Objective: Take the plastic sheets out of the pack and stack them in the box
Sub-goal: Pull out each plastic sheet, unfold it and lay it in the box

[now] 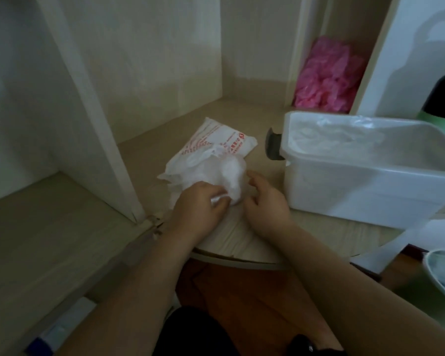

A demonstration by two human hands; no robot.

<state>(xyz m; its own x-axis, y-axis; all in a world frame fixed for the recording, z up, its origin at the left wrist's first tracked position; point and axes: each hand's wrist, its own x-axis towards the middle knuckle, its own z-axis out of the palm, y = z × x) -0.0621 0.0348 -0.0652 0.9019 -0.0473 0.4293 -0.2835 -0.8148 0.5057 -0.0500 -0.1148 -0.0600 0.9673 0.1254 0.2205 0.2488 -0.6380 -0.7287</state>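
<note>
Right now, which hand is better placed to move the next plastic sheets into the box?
Probably the left hand: its fingers already pinch the crumpled sheets at the mouth of the pack. The right hand lies open beside them, holding nothing, though it is nearer the box.

Pink plastic heap (pixel 329 78), perhaps gloves.

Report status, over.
Left hand pinches sheets on the pack. Right hand open beside them. Box at right, some sheets inside; nothing in the way.
</note>
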